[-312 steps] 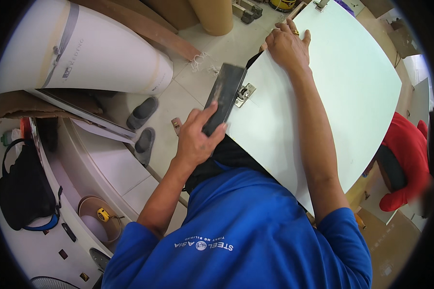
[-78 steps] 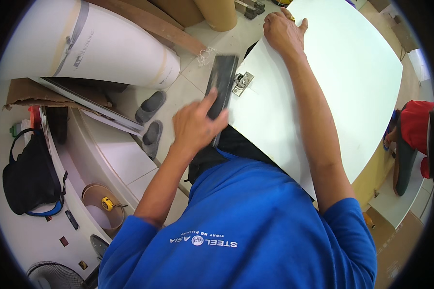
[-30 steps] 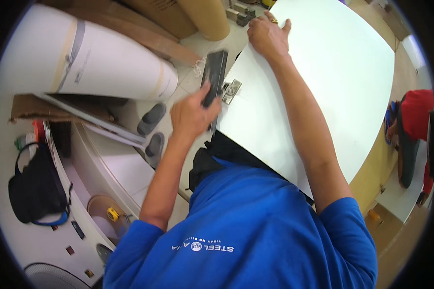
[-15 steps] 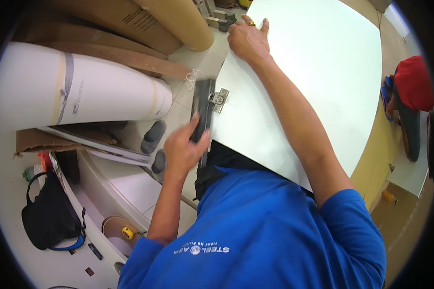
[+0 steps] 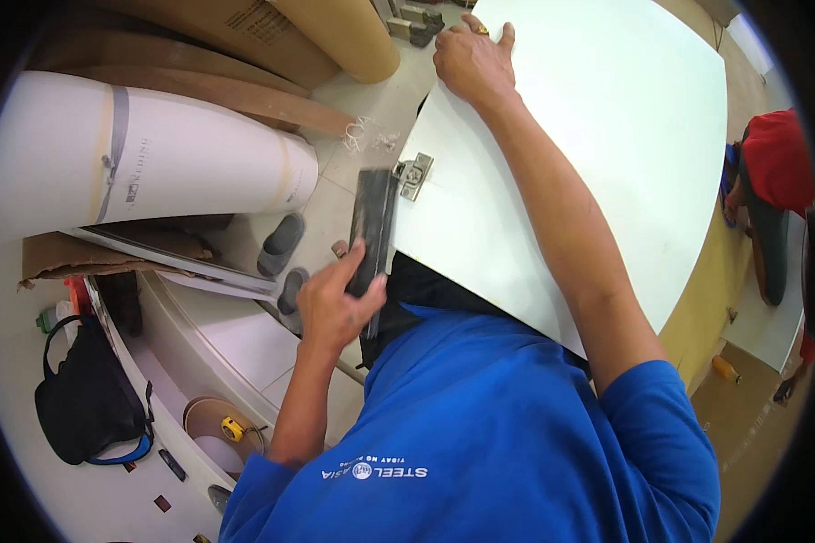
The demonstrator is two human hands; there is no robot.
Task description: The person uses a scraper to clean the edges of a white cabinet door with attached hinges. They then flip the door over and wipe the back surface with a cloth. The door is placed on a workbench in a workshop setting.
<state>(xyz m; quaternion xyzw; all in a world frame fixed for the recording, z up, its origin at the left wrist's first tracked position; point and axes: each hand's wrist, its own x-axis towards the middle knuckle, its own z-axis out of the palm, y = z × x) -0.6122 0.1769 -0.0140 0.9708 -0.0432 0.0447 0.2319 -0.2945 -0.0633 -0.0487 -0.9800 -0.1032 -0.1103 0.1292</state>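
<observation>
The left hand (image 5: pixel 335 308) was closed around a long, flat dark block (image 5: pixel 369 235), pressing it along the near edge of the large white panel (image 5: pixel 598 118), just beside a metal cabinet hinge (image 5: pixel 414 175). The right hand (image 5: pixel 471 59) lay open, flat on the panel's far corner.

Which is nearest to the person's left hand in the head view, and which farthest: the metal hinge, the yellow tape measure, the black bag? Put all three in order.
1. Metal hinge: on the white panel's edge, just above the left hand.
2. Yellow tape measure: below the hand, toward the left.
3. Black bag: far left, beyond the tape measure.
</observation>
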